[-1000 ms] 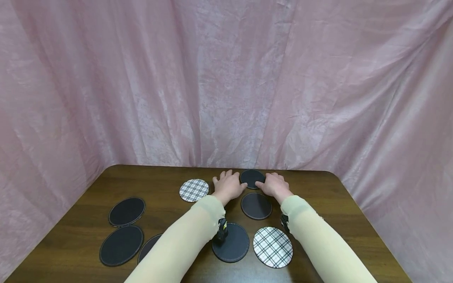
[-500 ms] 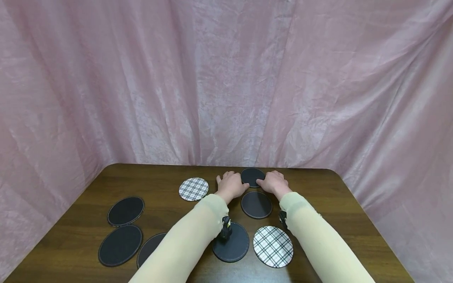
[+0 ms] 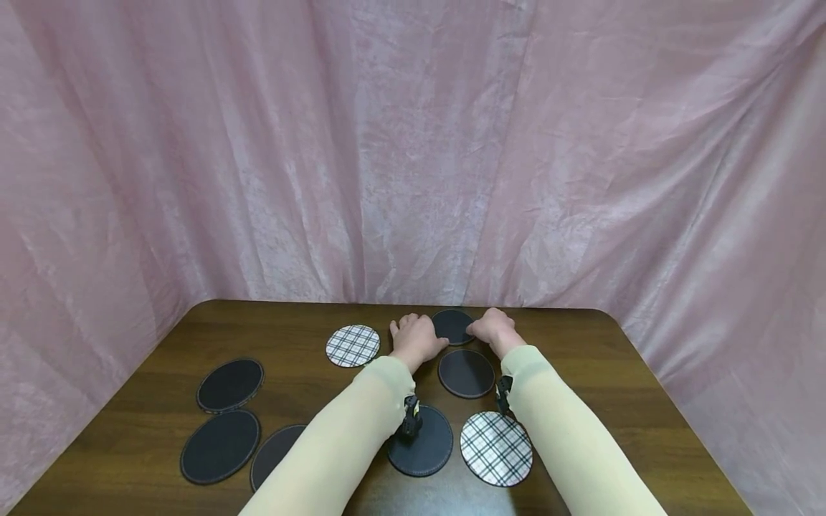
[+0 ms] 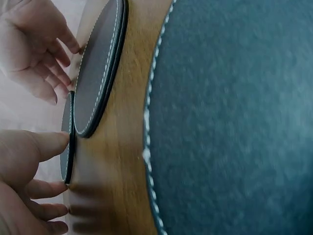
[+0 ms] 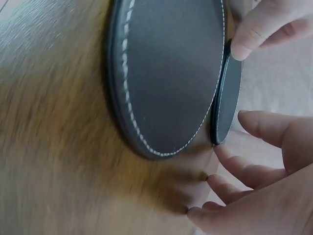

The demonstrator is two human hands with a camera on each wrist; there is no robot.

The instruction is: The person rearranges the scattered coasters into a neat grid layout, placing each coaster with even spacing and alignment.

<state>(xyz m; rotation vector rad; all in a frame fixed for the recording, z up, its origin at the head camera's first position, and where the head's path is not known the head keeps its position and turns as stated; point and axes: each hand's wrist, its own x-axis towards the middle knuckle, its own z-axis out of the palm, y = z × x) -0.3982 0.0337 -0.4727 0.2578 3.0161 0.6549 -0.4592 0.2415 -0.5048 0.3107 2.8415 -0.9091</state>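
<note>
A round black coaster with white edge stitching lies flat near the table's far edge, between my two hands. My left hand has its thumb on the coaster's left edge, its other fingers spread against the table. On the other side, my right hand has fingertips down at the right edge; its thumb is over the coaster, and contact is hard to tell. Just nearer lies another dark coaster. Below it are a black coaster, partly behind the left wrist camera, and a plaid coaster.
Another plaid coaster lies left of my left hand. Two dark coasters touch or nearly touch at the left, and another coaster is partly under my left sleeve. A pink curtain hangs behind the wooden table.
The far black coaster has shifted slightly left. My right hand has moved left with it, its fingers drawn closer together; my left hand has edged left in the last half second.
</note>
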